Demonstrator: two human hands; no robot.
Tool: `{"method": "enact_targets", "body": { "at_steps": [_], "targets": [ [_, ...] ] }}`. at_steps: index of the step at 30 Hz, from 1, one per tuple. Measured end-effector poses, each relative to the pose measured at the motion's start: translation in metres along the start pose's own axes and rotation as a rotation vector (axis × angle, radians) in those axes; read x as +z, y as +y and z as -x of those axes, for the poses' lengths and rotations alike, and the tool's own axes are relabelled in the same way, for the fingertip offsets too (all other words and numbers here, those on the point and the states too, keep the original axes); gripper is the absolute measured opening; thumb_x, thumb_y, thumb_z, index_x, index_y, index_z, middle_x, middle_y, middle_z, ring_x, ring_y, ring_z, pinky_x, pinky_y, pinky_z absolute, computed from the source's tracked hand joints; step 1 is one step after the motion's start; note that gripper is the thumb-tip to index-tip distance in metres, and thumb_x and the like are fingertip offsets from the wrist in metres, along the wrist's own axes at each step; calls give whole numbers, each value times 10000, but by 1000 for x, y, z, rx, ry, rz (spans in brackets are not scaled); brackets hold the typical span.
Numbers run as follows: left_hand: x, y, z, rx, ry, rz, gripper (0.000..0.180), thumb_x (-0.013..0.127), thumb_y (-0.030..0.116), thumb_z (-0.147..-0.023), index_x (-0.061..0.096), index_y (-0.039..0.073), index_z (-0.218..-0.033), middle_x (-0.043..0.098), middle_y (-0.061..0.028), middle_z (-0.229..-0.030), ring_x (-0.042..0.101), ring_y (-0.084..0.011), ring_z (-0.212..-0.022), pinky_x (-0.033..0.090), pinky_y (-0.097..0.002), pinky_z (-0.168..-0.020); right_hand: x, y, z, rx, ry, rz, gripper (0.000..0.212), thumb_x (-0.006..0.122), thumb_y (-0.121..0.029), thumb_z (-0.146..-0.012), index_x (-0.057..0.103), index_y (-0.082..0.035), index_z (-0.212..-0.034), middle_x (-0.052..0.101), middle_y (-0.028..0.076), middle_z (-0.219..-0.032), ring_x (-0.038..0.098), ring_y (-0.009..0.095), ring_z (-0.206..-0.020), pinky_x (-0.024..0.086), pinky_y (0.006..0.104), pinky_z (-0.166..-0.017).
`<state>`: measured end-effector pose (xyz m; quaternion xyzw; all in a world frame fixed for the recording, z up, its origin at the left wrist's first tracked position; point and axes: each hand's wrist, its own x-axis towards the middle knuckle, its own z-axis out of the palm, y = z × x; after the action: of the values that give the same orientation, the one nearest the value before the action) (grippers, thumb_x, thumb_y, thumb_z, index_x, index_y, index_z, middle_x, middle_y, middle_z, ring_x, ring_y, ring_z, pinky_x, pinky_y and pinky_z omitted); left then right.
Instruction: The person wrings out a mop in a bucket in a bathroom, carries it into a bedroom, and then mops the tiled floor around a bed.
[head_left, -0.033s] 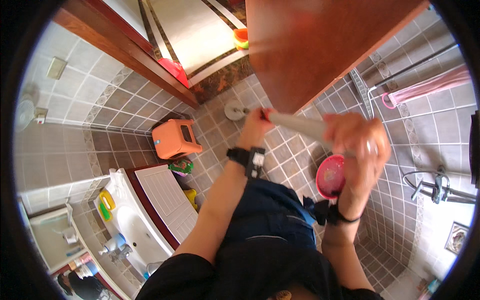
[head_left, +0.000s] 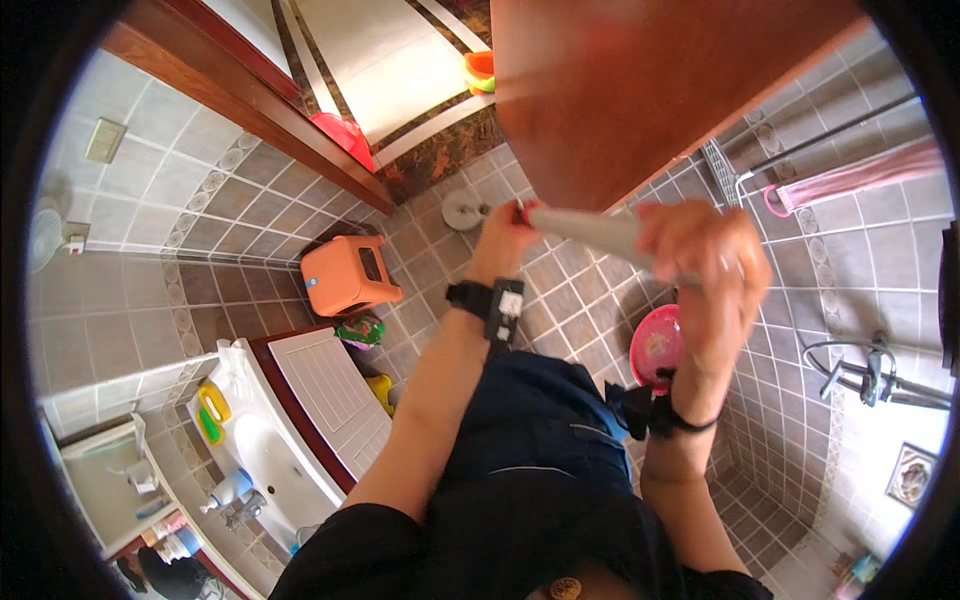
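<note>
Hands: apart on one pole; your left hand [head_left: 503, 243] is wrapped around one end, and your right hand [head_left: 715, 250], blurred, is closed over the other.
Pole: light grey pole [head_left: 590, 230], spanning the gap between your hands in front of your body, with a red part [head_left: 522, 214] beside your left fingers.
Disc: round white disc [head_left: 462, 211] on the tiled floor, just past your left hand; you cannot tell from this view whether it joins the pole.
Wristbands: black band with a small box [head_left: 503, 312] on your left wrist; black strap [head_left: 690, 425] on your right.
Basin: red basin [head_left: 645, 335] on the floor, partly hidden by your right wrist.
Stool: orange stool [head_left: 335, 275] to your left, near the tiled wall.
Sink: white sink [head_left: 270, 450] at your lower left, with a blue-and-white bottle [head_left: 230, 488] beside the tap [head_left: 245, 510].
Door: brown door [head_left: 640, 90] ahead of you, beyond the pole.
Towel: pink towel [head_left: 860, 178] hanging on your right.
</note>
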<state>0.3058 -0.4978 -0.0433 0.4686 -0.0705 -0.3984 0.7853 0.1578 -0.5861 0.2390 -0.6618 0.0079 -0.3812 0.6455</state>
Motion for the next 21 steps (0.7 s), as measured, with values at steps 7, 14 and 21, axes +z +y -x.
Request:
{"method": "enact_targets", "body": {
  "at_steps": [7, 14, 21],
  "targets": [
    [-60, 92, -144, -507, 300, 1185, 62, 458, 37, -879, 458, 8, -825, 502, -104, -778, 518, -250, -742, 479, -393, -733, 49, 116, -94, 175, -206, 80, 261, 466, -146, -975, 516, -17, -755, 581, 55, -767, 576, 156, -839, 445, 277, -731],
    [-103, 135, -254, -430, 385, 1113, 172, 455, 181, -954, 441, 58, -833, 493, -72, -665, 485, -236, -641, 464, -410, -673, 73, 202, -185, 403, -325, 325, 182, 435, -109, -974, 574, 7, -954, 600, 78, -788, 594, 153, -802, 461, 287, -716],
    [-169, 154, -366, -385, 458, 1260, 234, 450, 231, -973, 409, 55, -823, 456, -67, -659, 475, -218, -625, 463, -372, -612, 83, 323, -285, 335, -576, 535, 312, 399, -70, -921, 528, 38, -1184, 552, 254, -1118, 566, 349, -1053, 438, 368, -921]
  ]
}}
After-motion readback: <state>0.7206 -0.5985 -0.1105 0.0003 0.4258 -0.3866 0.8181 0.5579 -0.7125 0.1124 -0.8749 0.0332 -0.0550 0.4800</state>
